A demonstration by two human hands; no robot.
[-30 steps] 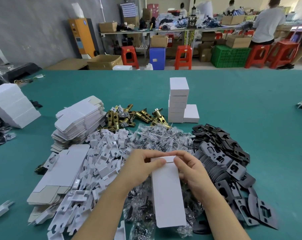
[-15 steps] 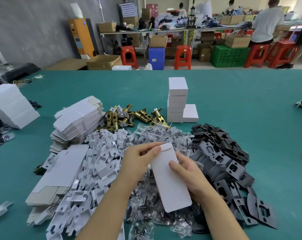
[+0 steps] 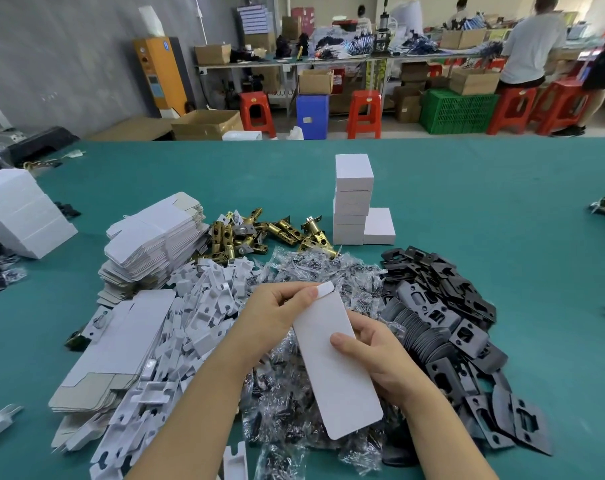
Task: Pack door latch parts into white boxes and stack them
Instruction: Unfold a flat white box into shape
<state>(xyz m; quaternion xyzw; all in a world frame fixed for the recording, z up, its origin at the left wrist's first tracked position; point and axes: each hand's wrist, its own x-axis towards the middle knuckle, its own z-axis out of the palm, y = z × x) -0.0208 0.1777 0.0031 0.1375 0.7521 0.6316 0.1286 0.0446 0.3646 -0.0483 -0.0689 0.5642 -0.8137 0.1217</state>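
Both hands hold a long white box (image 3: pixel 332 362) over the parts piles, tilted with its far end to the left. My left hand (image 3: pixel 276 313) pinches the far end at the tuck flap. My right hand (image 3: pixel 373 355) grips the right side, thumb on top. A stack of packed white boxes (image 3: pixel 353 199) stands on the green table (image 3: pixel 501 220) behind, with one lower box (image 3: pixel 380 226) beside it. Brass latch bolts (image 3: pixel 259 233) lie left of the stack.
Flat unfolded cartons (image 3: pixel 155 233) are piled at the left, more lie flat (image 3: pixel 117 348) nearer me. White plastic inserts (image 3: pixel 197 313), bagged screws (image 3: pixel 311 271) and black strike plates (image 3: pixel 446 306) fill the middle. Large white boxes (image 3: pixel 20 213) sit far left. A person works at a bench behind.
The box has swung from pointing straight away to slanting leftward. My right hand slid from the far end down to the box's right side; my left hand stayed at the flap end.
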